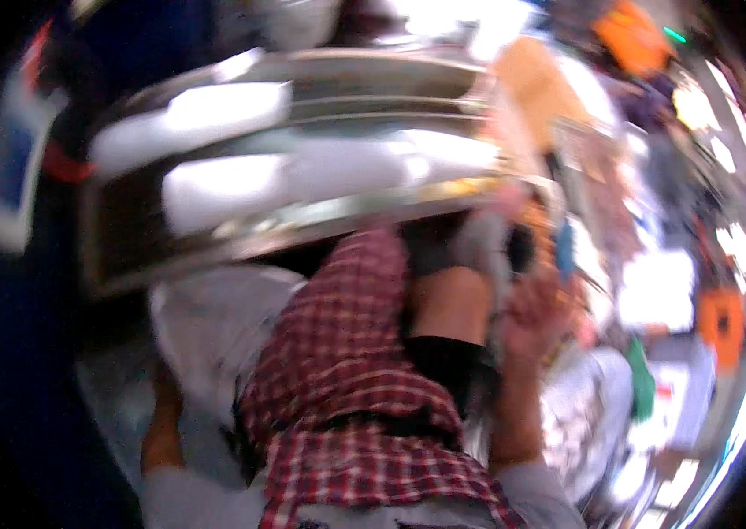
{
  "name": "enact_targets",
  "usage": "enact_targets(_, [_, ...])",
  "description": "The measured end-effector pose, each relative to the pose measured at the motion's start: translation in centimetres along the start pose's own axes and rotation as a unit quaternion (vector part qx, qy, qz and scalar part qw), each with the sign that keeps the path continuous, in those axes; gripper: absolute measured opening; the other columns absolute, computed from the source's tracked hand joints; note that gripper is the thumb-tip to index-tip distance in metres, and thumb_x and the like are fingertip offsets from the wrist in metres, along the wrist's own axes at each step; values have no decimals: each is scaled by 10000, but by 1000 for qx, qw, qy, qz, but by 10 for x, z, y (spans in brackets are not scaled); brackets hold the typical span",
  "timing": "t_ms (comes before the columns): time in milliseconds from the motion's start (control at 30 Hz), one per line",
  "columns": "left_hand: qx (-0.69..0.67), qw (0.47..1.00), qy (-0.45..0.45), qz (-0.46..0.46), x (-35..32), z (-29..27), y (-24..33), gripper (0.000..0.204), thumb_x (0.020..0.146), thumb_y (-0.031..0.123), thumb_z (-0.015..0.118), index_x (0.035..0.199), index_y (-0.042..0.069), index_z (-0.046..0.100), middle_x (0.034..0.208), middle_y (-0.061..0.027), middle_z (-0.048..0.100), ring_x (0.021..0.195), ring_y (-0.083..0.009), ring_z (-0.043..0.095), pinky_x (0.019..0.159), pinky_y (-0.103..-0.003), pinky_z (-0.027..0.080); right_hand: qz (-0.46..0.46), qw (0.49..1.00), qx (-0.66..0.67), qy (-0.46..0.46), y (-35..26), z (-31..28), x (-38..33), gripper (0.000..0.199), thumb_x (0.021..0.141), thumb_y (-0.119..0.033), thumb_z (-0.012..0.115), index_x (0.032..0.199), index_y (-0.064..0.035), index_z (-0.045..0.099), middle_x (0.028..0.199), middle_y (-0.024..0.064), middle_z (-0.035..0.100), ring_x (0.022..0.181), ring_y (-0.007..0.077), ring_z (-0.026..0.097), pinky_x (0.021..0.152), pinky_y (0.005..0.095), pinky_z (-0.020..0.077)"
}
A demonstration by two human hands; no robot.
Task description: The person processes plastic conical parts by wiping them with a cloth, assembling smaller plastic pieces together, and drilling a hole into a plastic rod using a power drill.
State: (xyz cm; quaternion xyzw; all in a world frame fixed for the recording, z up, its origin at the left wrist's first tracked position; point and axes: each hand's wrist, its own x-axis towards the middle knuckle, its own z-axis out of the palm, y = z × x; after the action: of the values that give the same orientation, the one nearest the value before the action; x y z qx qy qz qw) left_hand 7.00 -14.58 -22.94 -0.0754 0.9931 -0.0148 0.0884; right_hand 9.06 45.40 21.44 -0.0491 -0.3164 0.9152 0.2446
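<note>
Right hand (527, 309) was raised at centre-right, blurred, its forearm running up from the lower edge; fingers looked loosely curled near a grey-and-dark object (470, 247), but grip couldn't be confirmed through the motion blur. Left hand wasn't visible: only the left forearm (161, 423) showed at lower left, running up under pale grey cloth (214, 326).

Between the arms lay a red-and-white checked cloth (346, 388), soft woven fabric, draped in folds from the lower edge up to the tray.

The metal tray (302, 141) sat just above the hands, filling the upper centre. Shiny steel, rectangular, raised rim. Long axis ran left to right, tilted so the right end sat higher. White smeared shapes (241, 176) inside it, too blurred to identify.

Right side: clutter of white rectangular sheets (655, 286), an orange boxy item (721, 322), a green piece (642, 379), another orange shape (633, 35) at the top. At far left, a blue panel with white border (7, 167).
</note>
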Motion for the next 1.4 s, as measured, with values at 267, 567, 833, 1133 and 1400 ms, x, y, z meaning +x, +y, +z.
enact_targets(267, [-101, 994, 30, 40, 105, -97, 87, 539, 840, 267, 572, 1319, 73, 419, 1296, -153, 471, 1161, -303, 486, 966, -412, 406, -169, 983, 63, -28, -77, 75, 8, 338, 915, -300, 434, 637, -126, 353, 596, -16, 313, 424, 86, 246, 368, 235, 184])
enact_targets(567, [-168, 982, 15, 84, 161, -168, 159, 543, 851, 318, 550, 1315, 67, 423, 1301, -145, 473, 1163, -294, 487, 966, -411, 408, -258, 966, 8, -13, -130, 54, 21, 332, 911, -270, 425, 621, -133, 341, 585, -28, 309, 432, 78, 259, 380, 229, 206])
enact_targets(833, [-253, 965, 33, 67, 175, -242, 171, 552, 861, 364, 531, 1311, 63, 426, 1305, -138, 475, 1164, -286, 488, 966, -410, 409, -278, 947, 130, -95, -177, 25, 34, 268, 849, -192, 478, 625, -127, 344, 637, -9, 364, 456, 77, 282, 416, 216, 229])
enact_targets(1133, [-382, 921, 80, -13, 151, -284, 133, 570, 872, 416, 510, 1307, 57, 430, 1310, -131, 477, 1166, -277, 488, 966, -410, 411, -278, 936, 187, -104, -197, -20, 37, 239, 827, -187, 485, 641, -116, 351, 661, -3, 373, 483, 81, 321, 434, 217, 260])
enact_targets(1400, [-543, 749, 244, -291, 16, -285, -55, 590, 881, 461, 491, 1303, 53, 434, 1314, -124, 479, 1168, -269, 489, 966, -409, 413, -106, 987, -119, -31, -123, -30, 18, 186, 917, -250, 474, 818, -99, 432, 816, 47, 460, 604, 122, 438, 513, 223, 386])
